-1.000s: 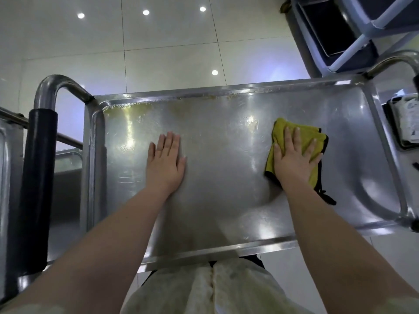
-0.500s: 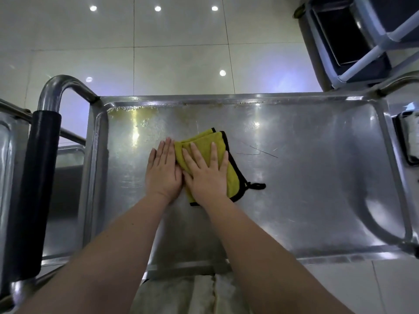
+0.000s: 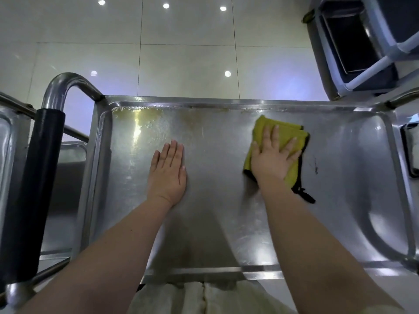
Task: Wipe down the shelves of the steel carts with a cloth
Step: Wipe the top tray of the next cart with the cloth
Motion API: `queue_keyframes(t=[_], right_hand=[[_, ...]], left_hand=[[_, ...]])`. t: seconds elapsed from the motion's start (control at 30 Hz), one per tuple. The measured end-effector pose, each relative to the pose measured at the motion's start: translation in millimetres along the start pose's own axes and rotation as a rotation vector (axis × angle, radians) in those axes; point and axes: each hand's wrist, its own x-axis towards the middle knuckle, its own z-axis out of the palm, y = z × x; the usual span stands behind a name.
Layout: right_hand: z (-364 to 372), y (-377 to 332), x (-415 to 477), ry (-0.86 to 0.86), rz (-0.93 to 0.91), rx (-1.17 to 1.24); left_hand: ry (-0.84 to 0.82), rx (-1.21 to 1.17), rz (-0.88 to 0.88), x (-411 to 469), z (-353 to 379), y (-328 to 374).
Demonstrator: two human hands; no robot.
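The top shelf of a steel cart (image 3: 215, 234) fills the middle of the head view. A folded yellow cloth with black trim (image 3: 283, 134) lies on its right half, near the far rim. My right hand (image 3: 273, 158) presses flat on the cloth, fingers spread. My left hand (image 3: 169, 173) rests flat and bare on the shelf's left-centre, fingers together. Yellowish grime (image 3: 145, 120) marks the far left corner and runs along the far rim.
The cart's push handle with a black grip (image 3: 38, 177) rises at the left, with another steel cart (image 3: 65, 200) beyond it. A dark blue bin and white-framed rack (image 3: 362, 46) stand at the upper right. Glossy floor tiles (image 3: 181, 64) lie beyond.
My right hand has swept the cloth from beside my left hand rightward and a little farther back. My left hand has stayed planted.
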Motion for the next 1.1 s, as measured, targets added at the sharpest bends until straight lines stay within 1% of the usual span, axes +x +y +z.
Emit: queue_keyframes(t=[0.13, 0.2, 0.27, 0.3, 0.37, 0.43, 0.5, 0.6, 0.7, 0.77, 0.8, 0.87, 0.97, 1.03, 1.1], right_hand=[[21, -89, -38, -0.055, -0.368, -0.107], [32, -117, -62, -0.083, -0.55, -0.136], [33, -120, -64, -0.1, -0.641, -0.158], [29, -115, -54, -0.103, -0.655, -0.157], [20, -93, -30, -0.075, -0.588, -0.137], [8, -64, -2, -0.029, -0.414, -0.114], [-3, -31, 23, -0.021, -0.232, -0.071], [-19, 6, 49, -0.012, -0.015, 0.027], [-23, 0, 58, -0.003, 0.137, 0.122], [-20, -25, 54, 0.014, 0.156, 0.142], [-17, -42, 51, 0.025, 0.127, 0.137], [-6, -80, 38, 0.04, -0.005, 0.067], [12, -142, 14, 0.008, -0.292, -0.034], [20, -172, 1, -0.015, -0.495, -0.086], [22, -186, 1, -0.041, -0.622, -0.137]], left_hand=[[0.013, -0.026, 0.002, 0, -1, -4], [0.016, -0.045, 0.001, -1, 0, -6], [0.02, -0.045, -0.007, 0, 1, -7], [0.027, -0.043, -0.008, 1, 2, -7], [0.031, -0.039, -0.008, 1, 2, -5], [0.033, -0.032, -0.009, 1, 3, -3], [0.027, -0.019, -0.008, 1, 4, -2], [0.022, -0.006, -0.004, 1, 6, -3], [0.012, 0.004, -0.002, 2, 9, -3], [0.014, -0.002, 0.002, 2, 9, -4], [0.015, -0.006, 0.004, 2, 8, -5], [0.016, -0.025, 0.012, 2, 8, -7], [0.039, -0.057, 0.012, 2, 7, -7], [0.07, -0.076, -0.034, 1, 7, -7], [0.089, -0.105, -0.082, 2, 7, -8]])
